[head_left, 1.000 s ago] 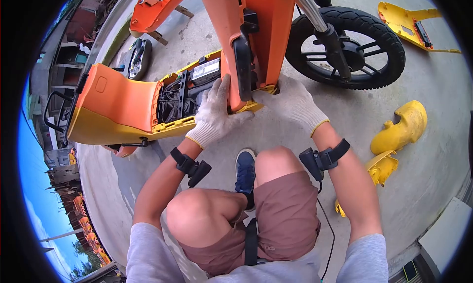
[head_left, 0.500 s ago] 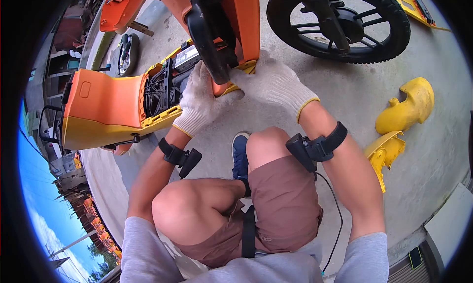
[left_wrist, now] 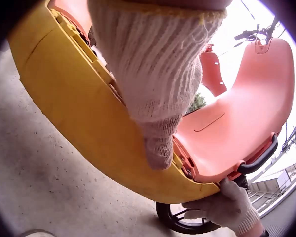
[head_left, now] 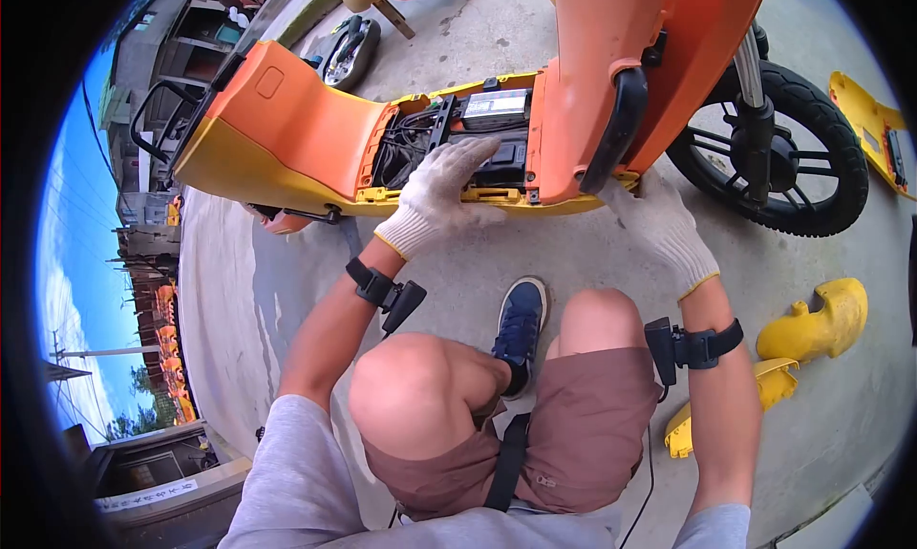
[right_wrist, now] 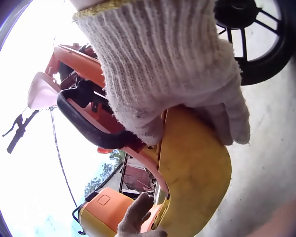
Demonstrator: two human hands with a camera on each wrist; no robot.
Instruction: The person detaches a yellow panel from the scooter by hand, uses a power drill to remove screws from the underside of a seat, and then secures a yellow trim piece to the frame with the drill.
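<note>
Both hands wear white knitted gloves. In the head view the right hand point(head_left: 659, 226) is at the front end of the scooter's yellow lower side panel point(right_wrist: 192, 168). Seen from the right wrist, its thumb lies at the panel's inner edge and its fingers reach over the outer face, pinching the panel between them. The left hand point(head_left: 441, 193) is farther back, fingers spread and extended over the side of the open compartment, thumb toward the front. Just above the right hand, a black curved bar point(head_left: 616, 133) sits on the orange front body point(head_left: 604, 33).
Cables and a silver-labelled box point(head_left: 495, 107) fill the compartment ahead of the orange seat point(head_left: 287, 109). The front wheel point(head_left: 793, 152) stands to the right. Loose yellow panels point(head_left: 821, 320) lie on the concrete floor. A wheel-like black part point(head_left: 351, 52) lies behind the scooter.
My left hand has come off the orange body and moved back along the compartment. My right hand stays at the yellow panel's front end. The head view has swung, shifting the scooter rightward.
</note>
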